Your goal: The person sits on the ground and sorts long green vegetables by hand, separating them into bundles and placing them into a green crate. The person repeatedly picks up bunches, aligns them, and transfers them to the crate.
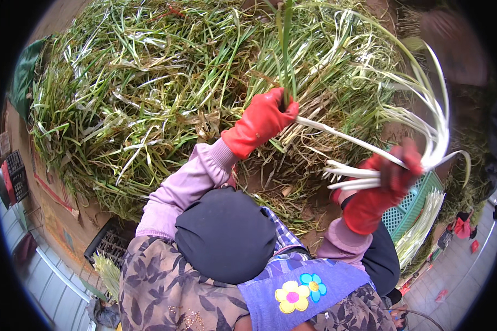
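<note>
My left hand point(261, 122), in a red rubber glove, grips upright green leaves point(288, 49) in front of the heap. A single white stalk point(343, 135) runs from it to my right hand point(391, 182). That hand, also red-gloved and partly blurred, is closed around a bunch of white leafy stalks point(437, 140), green garlic or a similar plant. Their cut-looking ends point left, and the pale leaves arch up and back over the heap. Below both hands are a dark cloth-covered rounded form point(225, 236) and a blue flap with flower patches point(302, 285).
A broad heap of loose green and pale leaves point(141, 95) covers the ground ahead. On the right, pale stalks point(422, 231) lie along a green plastic basket point(430, 182). A black crate point(107, 240) and another pale bundle point(107, 269) stand at lower left. Something blurred point(455, 45) shows upper right.
</note>
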`<action>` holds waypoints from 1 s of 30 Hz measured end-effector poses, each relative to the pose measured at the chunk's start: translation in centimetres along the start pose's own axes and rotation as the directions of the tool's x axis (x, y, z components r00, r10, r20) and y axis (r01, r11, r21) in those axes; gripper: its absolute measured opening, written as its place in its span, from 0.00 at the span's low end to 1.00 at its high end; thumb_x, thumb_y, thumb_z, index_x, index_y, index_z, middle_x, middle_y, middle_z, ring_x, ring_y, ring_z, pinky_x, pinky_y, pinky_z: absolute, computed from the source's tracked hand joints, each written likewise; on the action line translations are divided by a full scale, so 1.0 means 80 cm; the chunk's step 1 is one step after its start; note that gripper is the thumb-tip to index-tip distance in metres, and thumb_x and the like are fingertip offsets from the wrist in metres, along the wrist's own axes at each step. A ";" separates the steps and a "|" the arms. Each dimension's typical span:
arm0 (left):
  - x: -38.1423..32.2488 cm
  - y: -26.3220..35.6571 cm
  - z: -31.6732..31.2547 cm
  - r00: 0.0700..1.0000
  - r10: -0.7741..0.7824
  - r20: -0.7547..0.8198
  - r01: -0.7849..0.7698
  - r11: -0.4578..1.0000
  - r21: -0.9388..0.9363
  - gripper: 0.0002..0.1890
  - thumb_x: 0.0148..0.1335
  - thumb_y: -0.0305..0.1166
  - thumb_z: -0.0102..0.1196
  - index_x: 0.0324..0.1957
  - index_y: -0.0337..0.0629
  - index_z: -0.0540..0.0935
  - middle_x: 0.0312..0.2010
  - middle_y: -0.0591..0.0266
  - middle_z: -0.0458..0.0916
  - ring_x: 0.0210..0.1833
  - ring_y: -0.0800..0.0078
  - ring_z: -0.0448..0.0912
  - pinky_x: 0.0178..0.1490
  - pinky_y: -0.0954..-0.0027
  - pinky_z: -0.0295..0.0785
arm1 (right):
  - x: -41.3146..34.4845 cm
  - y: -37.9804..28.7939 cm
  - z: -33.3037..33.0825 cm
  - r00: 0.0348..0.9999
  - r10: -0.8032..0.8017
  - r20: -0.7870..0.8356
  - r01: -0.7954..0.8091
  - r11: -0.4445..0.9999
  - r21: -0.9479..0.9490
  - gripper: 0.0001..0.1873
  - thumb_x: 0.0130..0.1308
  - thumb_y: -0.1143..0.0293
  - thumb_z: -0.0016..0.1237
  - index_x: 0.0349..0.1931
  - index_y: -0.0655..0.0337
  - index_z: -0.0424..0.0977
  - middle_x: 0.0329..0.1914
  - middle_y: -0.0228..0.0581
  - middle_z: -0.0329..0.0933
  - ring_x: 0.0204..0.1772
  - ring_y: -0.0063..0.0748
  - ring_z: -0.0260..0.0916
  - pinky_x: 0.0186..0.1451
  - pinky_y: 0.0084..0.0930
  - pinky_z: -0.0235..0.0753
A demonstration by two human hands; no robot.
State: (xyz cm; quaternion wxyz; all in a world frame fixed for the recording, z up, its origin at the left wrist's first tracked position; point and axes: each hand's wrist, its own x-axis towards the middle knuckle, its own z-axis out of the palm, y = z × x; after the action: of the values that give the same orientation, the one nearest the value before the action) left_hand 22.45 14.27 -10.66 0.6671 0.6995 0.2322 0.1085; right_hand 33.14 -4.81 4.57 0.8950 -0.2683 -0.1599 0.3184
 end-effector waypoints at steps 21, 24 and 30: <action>-0.025 0.031 0.011 0.915 0.109 0.389 -0.195 0.962 0.190 0.18 0.68 0.47 0.49 0.38 0.41 0.81 0.18 0.60 0.75 0.21 0.72 0.72 0.27 0.69 0.68 | 0.024 0.106 -0.108 0.915 0.306 -0.263 -0.368 0.899 -0.238 0.22 0.66 0.50 0.49 0.46 0.62 0.74 0.40 0.44 0.78 0.28 0.16 0.70 0.22 0.09 0.68; -0.002 -0.024 0.005 0.894 0.143 0.425 -0.224 0.964 0.146 0.20 0.68 0.49 0.48 0.39 0.41 0.82 0.19 0.56 0.77 0.23 0.73 0.76 0.26 0.68 0.69 | 0.015 0.124 -0.113 0.825 0.320 -0.466 -0.513 0.769 -0.381 0.22 0.69 0.54 0.46 0.21 0.60 0.66 0.37 0.47 0.77 0.40 0.33 0.76 0.46 0.31 0.81; 0.060 -0.143 -0.050 0.946 -0.253 -0.201 0.316 0.601 0.734 0.24 0.60 0.54 0.56 0.36 0.38 0.79 0.34 0.50 0.81 0.37 0.58 0.81 0.40 0.63 0.75 | 0.046 0.098 -0.118 0.897 0.277 -0.345 -0.261 0.961 0.091 0.16 0.72 0.58 0.41 0.46 0.61 0.75 0.37 0.39 0.80 0.16 0.11 0.59 0.12 0.11 0.48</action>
State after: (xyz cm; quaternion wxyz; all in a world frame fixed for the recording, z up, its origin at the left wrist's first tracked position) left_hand 22.68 20.10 -22.34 0.3128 0.8626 0.3895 -0.0795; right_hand 36.39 -0.83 -7.20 0.8620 -0.3216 0.0492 0.3888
